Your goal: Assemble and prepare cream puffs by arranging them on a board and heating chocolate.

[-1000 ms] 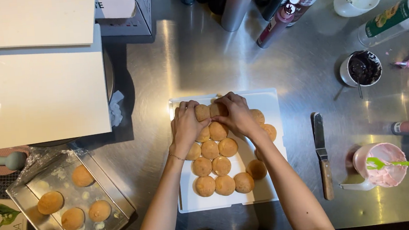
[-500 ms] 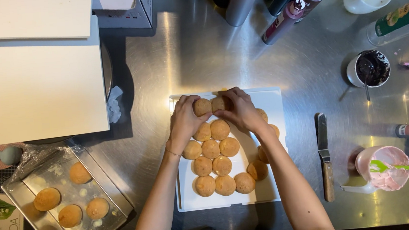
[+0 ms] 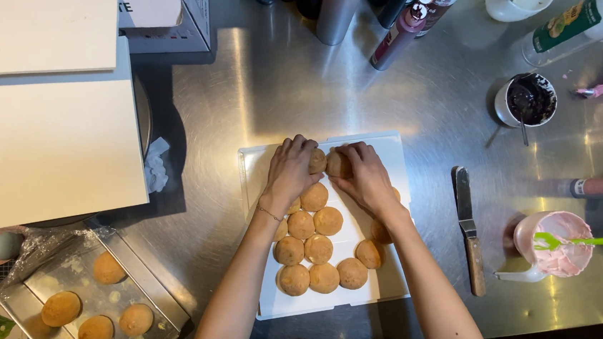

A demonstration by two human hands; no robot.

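L hand (image 3: 289, 172) & R hand (image 3: 364, 175) each grip a bun (image 3: 317, 161) atop white board (image 3: 269, 301).

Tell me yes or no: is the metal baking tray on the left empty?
No: the metal baking tray holds four round golden buns, lying apart from one another.

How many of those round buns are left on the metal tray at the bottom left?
4. On the metal tray: one bun toward the top, one at the left, one at the bottom, one at the right. None looks hidden.
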